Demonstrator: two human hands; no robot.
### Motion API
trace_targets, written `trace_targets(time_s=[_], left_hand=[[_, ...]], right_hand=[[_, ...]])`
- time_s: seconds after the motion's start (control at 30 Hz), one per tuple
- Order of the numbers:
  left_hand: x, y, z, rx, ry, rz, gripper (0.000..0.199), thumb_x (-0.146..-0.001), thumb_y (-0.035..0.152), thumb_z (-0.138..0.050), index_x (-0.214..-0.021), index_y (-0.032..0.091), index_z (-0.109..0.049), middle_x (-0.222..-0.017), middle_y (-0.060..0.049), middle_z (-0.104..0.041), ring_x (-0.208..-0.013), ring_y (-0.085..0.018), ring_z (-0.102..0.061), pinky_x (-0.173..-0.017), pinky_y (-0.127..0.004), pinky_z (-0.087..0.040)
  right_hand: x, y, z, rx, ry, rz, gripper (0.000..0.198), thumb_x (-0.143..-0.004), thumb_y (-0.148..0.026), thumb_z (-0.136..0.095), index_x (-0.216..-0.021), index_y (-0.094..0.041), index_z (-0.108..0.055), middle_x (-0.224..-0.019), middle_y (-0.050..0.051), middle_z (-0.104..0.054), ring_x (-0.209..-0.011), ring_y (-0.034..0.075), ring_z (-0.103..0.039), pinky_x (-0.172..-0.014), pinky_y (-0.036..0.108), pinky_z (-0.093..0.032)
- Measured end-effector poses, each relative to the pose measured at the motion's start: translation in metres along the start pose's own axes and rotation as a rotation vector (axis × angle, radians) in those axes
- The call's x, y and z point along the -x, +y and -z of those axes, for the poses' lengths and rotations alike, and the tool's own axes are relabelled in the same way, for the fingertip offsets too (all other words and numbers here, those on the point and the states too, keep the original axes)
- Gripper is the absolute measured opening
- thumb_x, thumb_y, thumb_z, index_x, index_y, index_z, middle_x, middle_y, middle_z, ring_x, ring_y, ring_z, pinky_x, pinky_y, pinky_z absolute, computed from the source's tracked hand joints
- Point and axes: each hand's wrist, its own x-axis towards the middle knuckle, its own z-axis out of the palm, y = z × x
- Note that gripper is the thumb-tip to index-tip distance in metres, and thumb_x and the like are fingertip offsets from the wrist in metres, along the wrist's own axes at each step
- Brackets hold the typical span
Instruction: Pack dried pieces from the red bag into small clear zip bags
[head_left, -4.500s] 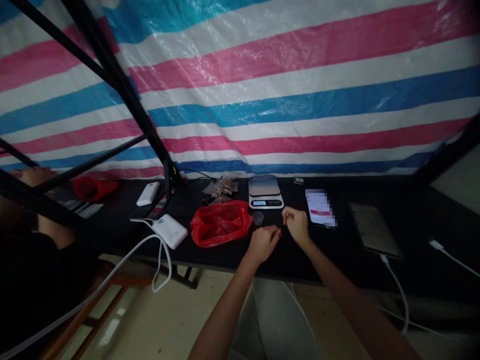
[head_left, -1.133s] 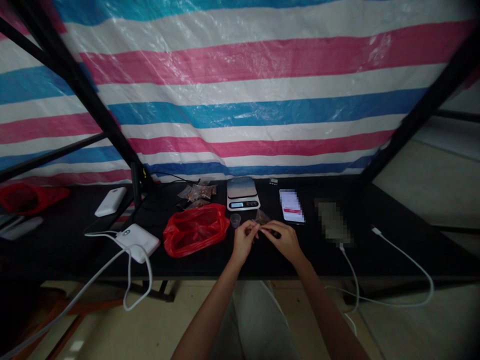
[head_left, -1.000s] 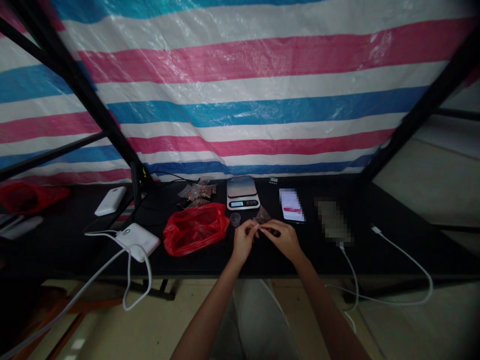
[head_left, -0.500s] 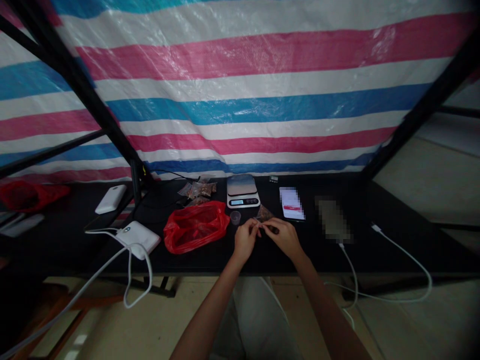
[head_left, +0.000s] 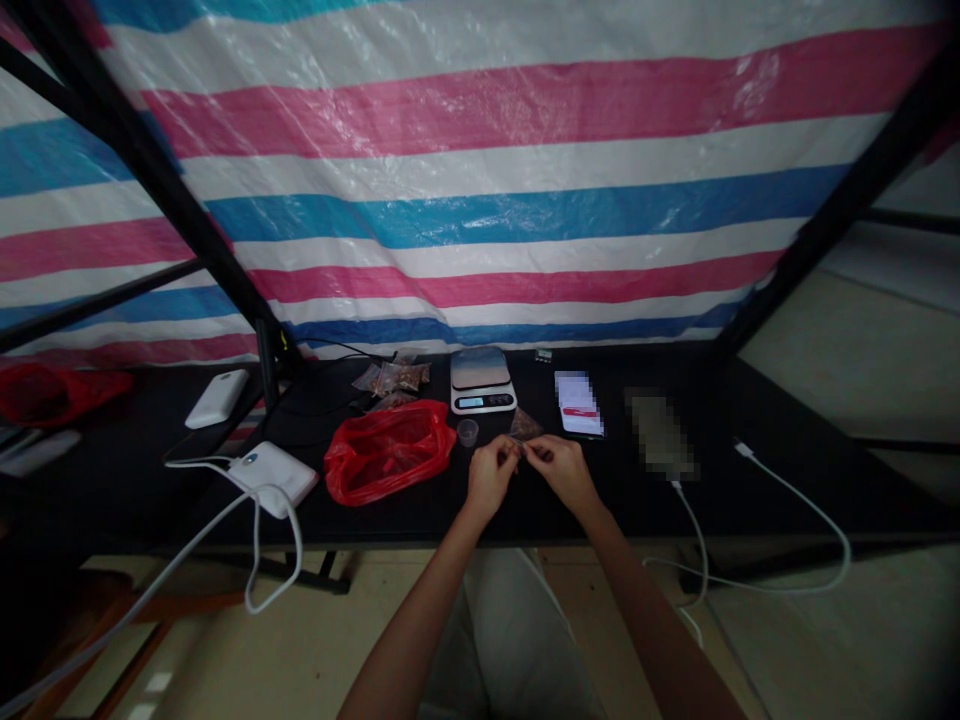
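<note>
Small clear plastic pouch (head_left: 524, 426) with brownish bits hasn't really moved since half a second ago, same pinch over the black table (head_left: 750, 490). Left hand (head_left: 491, 475) and right hand (head_left: 564, 470) meet fingertip to fingertip on its near edge, so it pokes out just beyond them, near the small clear cup (head_left: 467, 432).

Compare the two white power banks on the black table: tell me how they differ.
The near power bank has a white cable plugged in that loops off the table edge; the far power bank shows no cable. The near one lies closer to the red plastic bag; the far one sits beyond the black post. Both are white, rounded, and lie flat.
</note>
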Motion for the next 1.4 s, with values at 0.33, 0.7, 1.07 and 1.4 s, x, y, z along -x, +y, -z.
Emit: trace_targets(time_s=[0.33,0.7,1.07,1.4], left_hand=[[-0.002,0.001,-0.001,-0.007,0.012,0.043,0.027,-0.083,0.036,-0.042,-0.073,0.017,-0.056,-0.054,0.003,-0.053,-0.047,-0.009,-0.047,-0.049,-0.018,-0.034],[0.001,0.006,0.000,0.029,-0.069,-0.029,0.029,-0.084,0.034,-0.038,-0.067,0.016,-0.054,-0.052,0.003,-0.050,-0.044,-0.008,-0.044,-0.049,-0.018,-0.033],[0.001,0.001,-0.002,-0.042,0.028,0.001,0.021,-0.076,0.024,-0.043,-0.058,0.016,-0.048,-0.049,0.004,-0.047,-0.048,-0.009,-0.044,-0.050,-0.019,-0.031],[-0.003,0.005,-0.007,-0.014,0.185,0.070,0.004,-0.073,0.020,-0.050,-0.076,0.018,-0.052,-0.058,0.003,-0.053,-0.055,-0.011,-0.053,-0.053,-0.020,-0.039]], right_hand=[[0.001,-0.004,0.002,0.038,-0.002,-0.003,0.016,-0.079,-0.026,-0.052,-0.078,-0.021,-0.068,-0.073,0.001,-0.068,-0.060,0.014,-0.061,-0.055,0.022,-0.044],[0.001,0.002,0.000,-0.027,0.063,-0.035,0.017,-0.078,-0.025,-0.051,-0.074,-0.019,-0.066,-0.068,0.003,-0.067,-0.059,0.015,-0.062,-0.057,0.024,-0.048],[0.004,-0.001,-0.001,0.006,0.082,0.034,0.023,-0.081,-0.029,-0.050,-0.096,-0.020,-0.064,-0.087,0.005,-0.068,-0.068,0.015,-0.063,-0.061,0.025,-0.050],[0.007,-0.006,0.004,0.217,0.175,0.114,0.027,-0.088,-0.029,-0.039,-0.093,-0.018,-0.063,-0.090,0.007,-0.067,-0.081,0.019,-0.063,-0.073,0.030,-0.049]])
